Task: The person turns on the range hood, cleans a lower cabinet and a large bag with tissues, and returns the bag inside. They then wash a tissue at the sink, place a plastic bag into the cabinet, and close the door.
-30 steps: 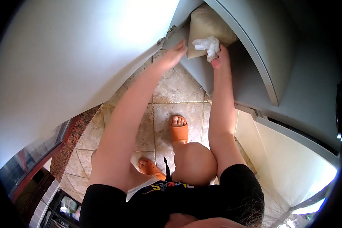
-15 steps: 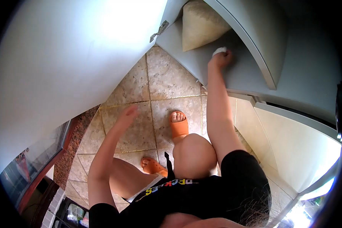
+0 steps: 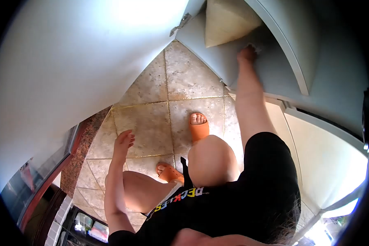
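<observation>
My right hand (image 3: pixel 247 53) reaches into a low grey cabinet and presses down on its shelf floor (image 3: pixel 270 74). The fingers are closed over a crumpled white cloth (image 3: pixel 257 48), of which only a small bit shows past the hand. Just beyond the hand, a bulky cream-coloured bag (image 3: pixel 229 22) sits inside the cabinet. Above the tiled floor, my left hand (image 3: pixel 124 141) hangs in the air with loosely bent fingers and holds nothing.
A large white cabinet door (image 3: pixel 78 61) stands open on the left, with a metal hinge (image 3: pixel 180 24) at its top. A curved cabinet edge (image 3: pixel 289 53) arches over my right forearm. Tiled floor (image 3: pixel 147 123) and my orange slippers (image 3: pixel 199 130) lie below.
My right hand has slid right and farther into the cabinet with the white cloth, which is now mostly covered. My left hand has drawn back toward my body, and the view has shifted slightly.
</observation>
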Demonstrator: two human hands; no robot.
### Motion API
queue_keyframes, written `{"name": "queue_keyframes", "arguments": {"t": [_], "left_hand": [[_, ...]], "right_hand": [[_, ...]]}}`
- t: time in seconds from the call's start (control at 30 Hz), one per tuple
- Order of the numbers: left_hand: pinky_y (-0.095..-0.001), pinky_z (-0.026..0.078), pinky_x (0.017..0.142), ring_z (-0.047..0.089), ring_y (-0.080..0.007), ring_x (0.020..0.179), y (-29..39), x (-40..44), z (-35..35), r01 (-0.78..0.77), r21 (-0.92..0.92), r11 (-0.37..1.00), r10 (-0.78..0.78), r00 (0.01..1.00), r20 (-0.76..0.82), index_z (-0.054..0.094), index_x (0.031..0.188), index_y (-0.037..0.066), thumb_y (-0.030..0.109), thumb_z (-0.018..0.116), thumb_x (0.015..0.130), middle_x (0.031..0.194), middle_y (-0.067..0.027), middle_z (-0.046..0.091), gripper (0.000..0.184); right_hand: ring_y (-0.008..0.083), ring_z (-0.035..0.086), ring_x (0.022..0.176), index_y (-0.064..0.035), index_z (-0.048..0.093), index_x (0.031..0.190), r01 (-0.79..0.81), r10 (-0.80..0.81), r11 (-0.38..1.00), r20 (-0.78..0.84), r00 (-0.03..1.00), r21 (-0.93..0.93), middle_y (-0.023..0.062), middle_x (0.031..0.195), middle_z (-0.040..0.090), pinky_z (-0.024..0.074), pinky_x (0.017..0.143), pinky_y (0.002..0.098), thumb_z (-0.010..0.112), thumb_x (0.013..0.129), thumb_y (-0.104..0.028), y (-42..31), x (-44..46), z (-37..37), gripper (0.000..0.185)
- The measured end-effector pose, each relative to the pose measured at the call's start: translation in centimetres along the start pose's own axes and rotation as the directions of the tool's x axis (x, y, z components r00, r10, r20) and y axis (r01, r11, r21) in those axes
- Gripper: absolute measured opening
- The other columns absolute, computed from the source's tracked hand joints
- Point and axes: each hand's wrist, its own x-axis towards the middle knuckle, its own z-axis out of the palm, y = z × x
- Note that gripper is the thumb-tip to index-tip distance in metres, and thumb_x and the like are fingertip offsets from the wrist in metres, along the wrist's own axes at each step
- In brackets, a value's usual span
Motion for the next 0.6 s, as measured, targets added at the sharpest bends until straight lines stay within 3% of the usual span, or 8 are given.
{"name": "queue_keyframes", "arguments": {"t": [0.03, 0.1, 0.17, 0.3, 0.37, 0.43, 0.5, 0.6], "left_hand": [[-0.0253, 0.045, 0.074, 0.056, -0.0131, 0.086, -0.2, 0.2, 0.3, 0.005, -0.006, 1.0, -0.005, 1.0, -0.011, 0.051, 0.116, 0.008, 0.019, 0.048, 0.089, 0.098, -0.0057, 0.059, 0.029], [-0.025, 0.045, 0.074, 0.056, -0.0125, 0.086, -1.0, 0.9, -0.2, 0.011, -0.005, 1.0, -0.011, 1.0, -0.011, 0.051, 0.116, 0.008, 0.019, 0.048, 0.089, 0.097, -0.0055, 0.059, 0.029], [-0.0223, 0.044, 0.064, 0.054, -0.0088, 0.074, -2.6, 2.9, -0.4, -0.296, 0.258, 0.92, 0.304, 0.953, 0.009, 0.054, 0.113, 0.008, 0.018, 0.05, 0.088, 0.084, -0.0021, 0.058, 0.027], [-0.0213, 0.042, 0.059, 0.052, -0.0078, 0.069, 1.2, 1.2, 0.5, -0.304, 0.174, 0.937, 0.317, 0.947, -0.051, 0.056, 0.111, 0.007, 0.016, 0.052, 0.086, 0.079, -0.0017, 0.056, 0.027], [-0.0234, 0.044, 0.072, 0.055, -0.0105, 0.085, 0.9, 2.1, -0.8, -0.366, 0.24, 0.899, 0.388, 0.92, -0.049, 0.051, 0.116, 0.005, 0.017, 0.053, 0.087, 0.092, -0.0015, 0.057, 0.031], [-0.0227, 0.043, 0.067, 0.054, -0.0097, 0.078, 1.3, 2.1, -1.6, -0.425, 0.202, 0.882, 0.452, 0.885, -0.113, 0.052, 0.115, 0.006, 0.015, 0.053, 0.086, 0.087, -0.0018, 0.057, 0.031], [-0.0219, 0.043, 0.061, 0.052, -0.0089, 0.071, 2.1, 1.0, -1.7, -0.481, 0.171, 0.86, 0.507, 0.845, -0.169, 0.053, 0.115, 0.007, 0.014, 0.053, 0.086, 0.082, -0.0021, 0.056, 0.03], [-0.0229, 0.044, 0.065, 0.052, -0.0096, 0.074, 4.2, -1.1, -2.3, -0.544, -0.001, 0.839, 0.497, 0.768, -0.405, 0.049, 0.12, 0.006, 0.013, 0.052, 0.086, 0.088, -0.0027, 0.056, 0.034]], "right_hand": [[0.0321, 0.043, 0.111, -0.0051, 0.045, 0.118, -0.124, 0.125, 0.992, 0.127, 0.984, -0.016, 0.0154, 0.121, 0.045, 0.0348, 0.091, 0.045, 0.044, 0.083, -0.018, -0.3, -0.7, -0.2, 0.038], [0.0322, 0.045, 0.109, -0.0032, 0.048, 0.114, -0.292, 0.299, 0.951, -0.062, 0.952, 0.105, 0.0162, 0.119, 0.047, 0.0386, 0.089, 0.0429, 0.041, 0.084, -0.013, -2.8, -5.8, -1.0, 0.032], [0.0314, 0.05, 0.102, -0.0057, 0.051, 0.109, -0.228, 0.225, 0.974, 0.115, 0.967, 0.011, 0.0153, 0.115, 0.05, 0.041, 0.088, 0.0396, 0.042, 0.084, -0.009, -4.3, -10.5, -6.0, 0.027], [0.0304, 0.06, 0.084, -0.0111, 0.057, 0.1, 0.081, -0.074, 0.996, 0.172, 0.982, -0.038, 0.0128, 0.092, 0.06, 0.0493, 0.076, 0.0404, 0.046, 0.082, -0.01, -4.0, -17.4, -5.8, 0.021], [0.0298, 0.062, 0.078, -0.0152, 0.065, 0.094, 0.192, -0.222, 0.909, 0.041, 0.974, 0.371, 0.0131, 0.088, 0.063, 0.0509, 0.071, 0.0398, 0.052, 0.073, -0.004, -4.1, -22.1, -6.3, 0.027], [0.0258, 0.063, 0.074, -0.0146, 0.07, 0.084, 0.23, -0.417, 0.775, 0.203, 0.886, 0.589, 0.0136, 0.079, 0.064, 0.0498, 0.069, 0.0349, 0.05, 0.069, -0.003, -6.0, -25.5, -7.2, 0.028], [0.0125, 0.054, 0.059, -0.0042, 0.069, 0.086, -0.18, -0.535, 0.545, 0.505, 0.677, 0.819, 0.0063, 0.07, 0.063, 0.0428, 0.054, 0.026, 0.056, 0.066, 0.001, -7.4, -27.9, -8.9, 0.024], [0.0091, 0.049, 0.058, -0.0008, 0.067, 0.087, -0.345, -0.577, 0.478, 0.585, 0.571, 0.808, 0.0036, 0.07, 0.06, 0.0394, 0.051, 0.0242, 0.056, 0.066, 0.003, -7.5, -27.9, -10.7, 0.024]]}}
